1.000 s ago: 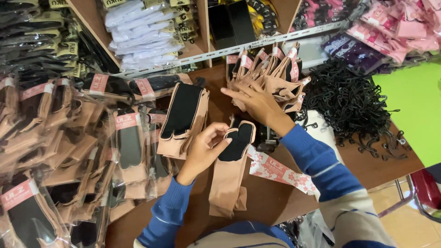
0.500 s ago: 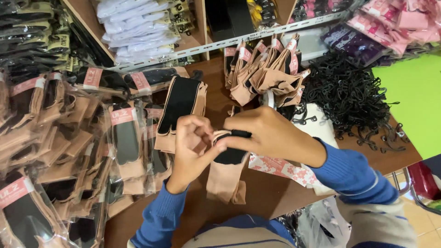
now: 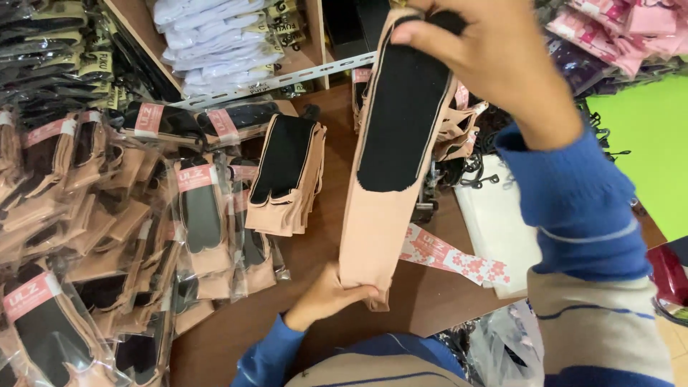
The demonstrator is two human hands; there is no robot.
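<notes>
I hold a long beige sock with a black sole (image 3: 393, 154) stretched upright between both hands. My right hand (image 3: 491, 54) grips its toe end at the top of the view. My left hand (image 3: 326, 297) pinches its open cuff end low over the brown table (image 3: 330, 236). A stack of matching beige and black socks (image 3: 283, 175) lies flat on the table just left of the raised sock.
Packaged socks in clear bags (image 3: 100, 236) pile up on the left. White folded socks (image 3: 215, 43) fill a shelf behind. Pink floral paper labels (image 3: 451, 259) and a white bag (image 3: 498, 229) lie to the right, with black hangers (image 3: 473, 168) and pink packs (image 3: 616, 29) beyond.
Both hands took hold of the sock on the table and lifted it. My right hand rose to the top of the view, stretching the sock lengthwise.
</notes>
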